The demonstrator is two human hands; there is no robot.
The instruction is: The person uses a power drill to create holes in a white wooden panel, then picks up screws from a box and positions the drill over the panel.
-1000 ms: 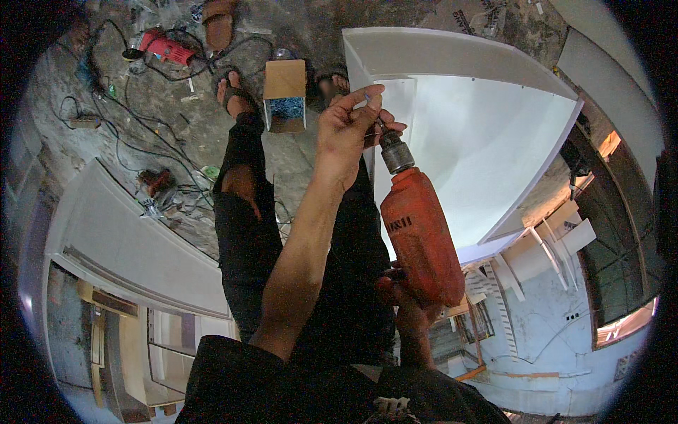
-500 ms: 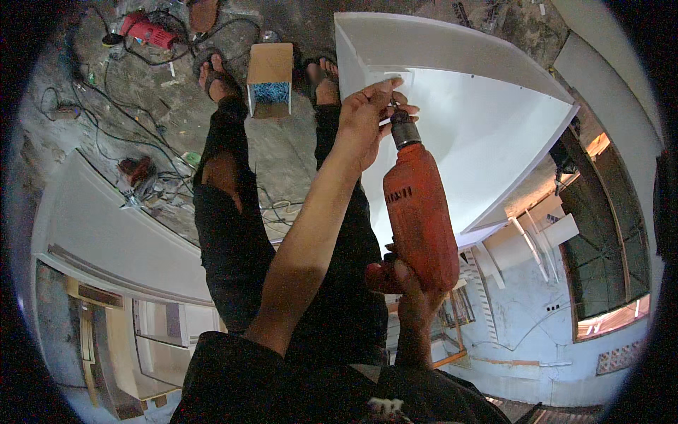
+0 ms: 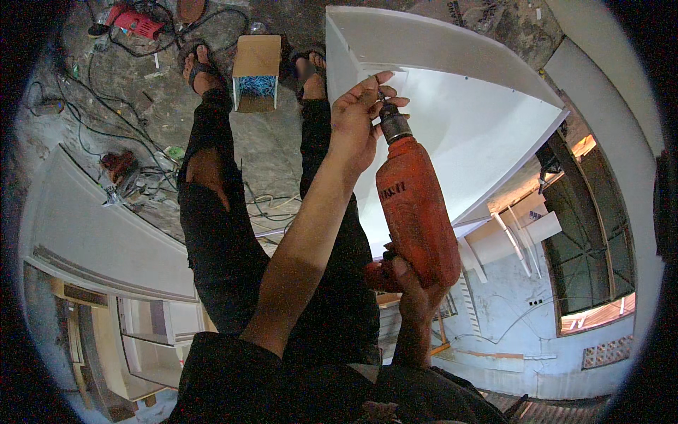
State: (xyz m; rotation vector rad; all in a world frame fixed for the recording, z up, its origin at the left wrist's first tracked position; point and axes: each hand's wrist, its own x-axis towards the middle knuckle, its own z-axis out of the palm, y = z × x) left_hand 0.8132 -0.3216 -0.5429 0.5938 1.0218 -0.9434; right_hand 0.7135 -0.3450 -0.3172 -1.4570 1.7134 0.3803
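Note:
A worn orange-red power drill points away from me, its dark chuck at the far end. My right hand is wrapped round its grip, thumb near the trigger. At the drill's tip, my left hand is closed with thumb and fingers drawn together round the bit's end. Whatever small piece it pinches is too small to make out. Just beyond the fingertips lies the inner face of a large white panel piece with raised, angled sides. The drill's tip appears close to that piece's left inner corner; contact cannot be told.
Between my sandalled feet stands an open cardboard box of small blue pieces. A red power tool and black cables lie on the concrete floor at the far left. A white panel is at the left, with shelving nearer.
The whole view has shifted, so floor things sit slightly farther left and up. Both hands and the drill keep nearly the same pose, the drill tilted a little more to the left.

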